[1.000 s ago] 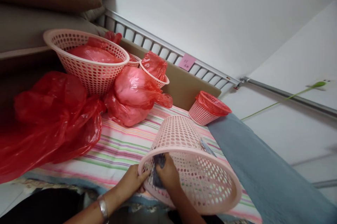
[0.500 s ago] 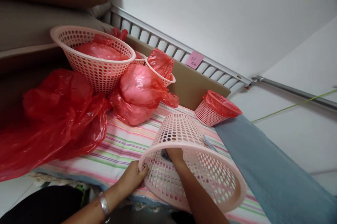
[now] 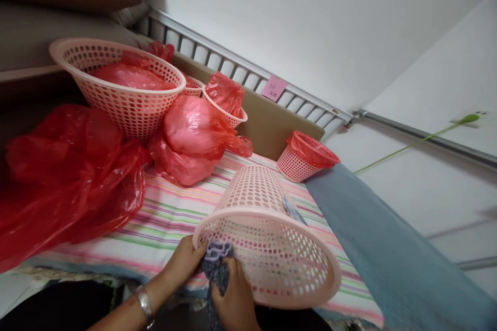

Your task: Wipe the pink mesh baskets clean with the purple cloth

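Observation:
A pink perforated basket point(image 3: 252, 186) lies tipped on its side on the striped cloth point(image 3: 166, 201), its wide mouth facing me. My left hand point(image 3: 186, 262) grips the left part of its rim, fingers closed. In front of the mouth, my right hand point(image 3: 235, 292) is closed round a dark grey cloth point(image 3: 216, 269) with a lilac edge. The inside of the basket shows nothing but its holed wall. A blue-white label point(image 3: 294, 211) is on the basket's right side.
Red plastic bags point(image 3: 77, 165) lie at the left, beside a large pink basket point(image 3: 132, 108) holding red plastic. A small red-lined basket point(image 3: 306, 157) stands at the back right. Behind are a metal rail point(image 3: 240, 69) and a brown board point(image 3: 264, 118).
My right hand has come out of the basket towards me with the grey cloth. My left hand still holds the rim. The whole view has shifted slightly.

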A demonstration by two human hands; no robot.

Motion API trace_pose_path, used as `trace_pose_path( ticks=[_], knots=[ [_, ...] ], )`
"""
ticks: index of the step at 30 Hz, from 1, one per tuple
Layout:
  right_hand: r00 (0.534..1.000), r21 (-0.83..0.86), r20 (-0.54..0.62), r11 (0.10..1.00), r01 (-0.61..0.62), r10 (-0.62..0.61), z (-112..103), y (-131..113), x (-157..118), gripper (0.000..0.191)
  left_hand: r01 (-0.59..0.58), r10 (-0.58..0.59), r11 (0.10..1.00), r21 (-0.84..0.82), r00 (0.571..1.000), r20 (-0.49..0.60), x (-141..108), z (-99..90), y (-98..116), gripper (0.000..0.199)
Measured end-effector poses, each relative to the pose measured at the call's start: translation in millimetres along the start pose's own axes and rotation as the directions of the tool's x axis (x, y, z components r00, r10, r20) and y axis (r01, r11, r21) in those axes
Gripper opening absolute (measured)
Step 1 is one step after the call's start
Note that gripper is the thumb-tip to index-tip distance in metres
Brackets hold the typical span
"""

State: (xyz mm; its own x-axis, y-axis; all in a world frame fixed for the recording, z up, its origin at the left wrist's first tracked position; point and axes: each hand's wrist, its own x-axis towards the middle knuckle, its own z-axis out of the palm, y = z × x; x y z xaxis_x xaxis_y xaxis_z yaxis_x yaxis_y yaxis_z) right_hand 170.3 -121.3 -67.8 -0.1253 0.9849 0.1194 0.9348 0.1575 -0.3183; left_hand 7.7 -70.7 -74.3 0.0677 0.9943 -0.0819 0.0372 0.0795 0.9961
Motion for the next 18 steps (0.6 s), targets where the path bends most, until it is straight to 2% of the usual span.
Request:
trace_pose_path(
  ticks=[3,7,9,12,15,18],
  knots=[
    [0.999,0.003,-0.002,0.999,-0.047,0.047,-8.4,3.4,25.6,0.038,0.05,-0.051,0.998,0.032,0.999,0.013,0.1,1.0,0.3,0.042],
    [0.986,-0.095,-0.001,0.982,-0.166,0.166,-19.6,15.1,86.6,0.043,-0.052,0.05,0.99,0.129,0.999,0.013,1.2,-2.1,4.1,0.033],
    [0.976,-0.147,0.001,0.966,-0.215,0.217,-23.2,22.5,119.1,0.046,-0.032,0.026,0.988,0.15,0.999,0.037,2.3,-4.7,7.3,0.034],
    [0.973,-0.155,0.002,0.961,-0.228,0.231,-25.4,32.1,158.8,0.043,-0.03,0.025,0.985,0.169,0.999,0.033,4.3,-8.2,11.1,0.037],
    [0.974,-0.097,-0.016,0.969,-0.225,0.225,-23.1,39.4,181.2,0.042,-0.04,0.038,0.99,0.133,0.999,0.021,5.7,-10.4,11.7,0.036],
    [0.968,-0.058,-0.012,0.966,-0.251,0.251,-18.4,44.4,187.4,0.045,0.021,-0.021,1.0,-0.013,0.999,0.043,4.7,-9.3,7.4,0.038]
  ],
)
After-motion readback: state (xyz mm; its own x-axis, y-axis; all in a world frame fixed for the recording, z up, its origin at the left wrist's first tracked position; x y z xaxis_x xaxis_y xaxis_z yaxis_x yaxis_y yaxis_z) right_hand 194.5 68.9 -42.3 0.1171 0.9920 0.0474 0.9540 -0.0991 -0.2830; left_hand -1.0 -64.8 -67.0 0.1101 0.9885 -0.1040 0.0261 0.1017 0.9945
